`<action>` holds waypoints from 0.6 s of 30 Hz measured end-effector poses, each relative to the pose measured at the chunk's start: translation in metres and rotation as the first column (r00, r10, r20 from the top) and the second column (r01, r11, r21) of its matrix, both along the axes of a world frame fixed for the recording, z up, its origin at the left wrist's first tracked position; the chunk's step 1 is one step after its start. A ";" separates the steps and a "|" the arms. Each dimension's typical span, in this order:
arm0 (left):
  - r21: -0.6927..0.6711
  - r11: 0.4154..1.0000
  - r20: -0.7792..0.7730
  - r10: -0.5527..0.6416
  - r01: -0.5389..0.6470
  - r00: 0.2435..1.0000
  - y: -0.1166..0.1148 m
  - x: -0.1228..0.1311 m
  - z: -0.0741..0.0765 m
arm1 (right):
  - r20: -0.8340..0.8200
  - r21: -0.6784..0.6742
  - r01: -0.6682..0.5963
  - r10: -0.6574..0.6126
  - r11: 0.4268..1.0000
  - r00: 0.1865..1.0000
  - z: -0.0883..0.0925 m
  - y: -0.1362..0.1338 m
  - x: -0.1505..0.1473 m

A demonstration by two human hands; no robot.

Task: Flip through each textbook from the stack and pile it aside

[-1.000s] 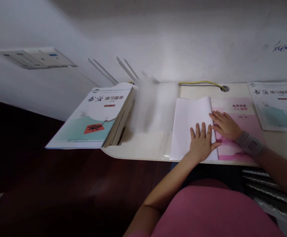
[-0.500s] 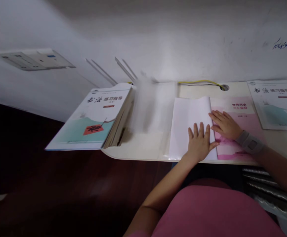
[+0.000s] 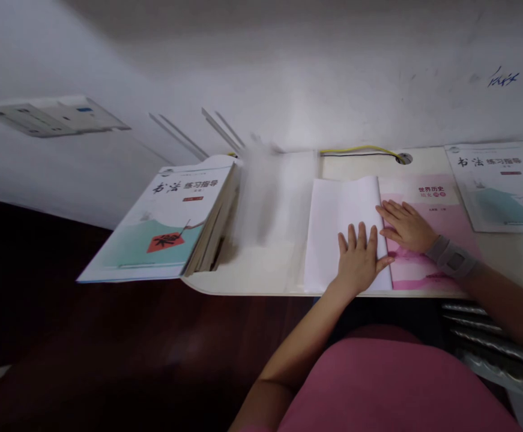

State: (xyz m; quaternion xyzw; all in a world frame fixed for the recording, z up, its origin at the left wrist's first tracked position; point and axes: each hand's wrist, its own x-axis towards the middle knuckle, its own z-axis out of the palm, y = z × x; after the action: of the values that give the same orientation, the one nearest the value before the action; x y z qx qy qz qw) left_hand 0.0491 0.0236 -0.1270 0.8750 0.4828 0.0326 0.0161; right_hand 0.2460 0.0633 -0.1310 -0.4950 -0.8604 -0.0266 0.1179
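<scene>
A white sheet of paper lies flat near the desk's front edge, its right side folded over or against a pink booklet with Chinese lettering on its cover. On the paper rests my left hand, palm down with the fingers spread. My right hand, with a grey band on the wrist, lies flat on the pink booklet, its fingertips at the paper's right edge. Neither hand grips anything. How the paper runs beneath the booklet is hidden.
A stack of books topped by a white-and-teal workbook stands at the desk's left end, overhanging its edge. Clear plastic covers lie beside it. A similar workbook lies at right. A yellow cable runs along the wall into a desk hole.
The view has shifted slightly, so everything on the desk sits a little further left. Both hands keep the same flat pose on the paper and booklet.
</scene>
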 end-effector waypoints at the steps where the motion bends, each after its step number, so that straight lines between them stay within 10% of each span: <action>1: -0.002 1.000 -0.001 0.005 -0.005 1.000 0.001 0.000 0.000 | 0.001 0.001 0.000 0.000 1.000 1.000 0.000 0.000 0.000; 18: 0.039 0.999 0.001 0.025 -0.025 1.000 -0.003 -0.001 -0.003 | 0.048 -0.002 0.016 -0.016 1.000 0.999 0.003 -0.001 -0.001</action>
State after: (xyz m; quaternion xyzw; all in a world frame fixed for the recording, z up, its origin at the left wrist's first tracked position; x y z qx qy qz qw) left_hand 0.0482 0.0208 -0.1298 0.8690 0.4930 0.0424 -0.0012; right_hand 0.2445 0.0625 -0.1283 -0.5012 -0.8591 -0.0382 0.0965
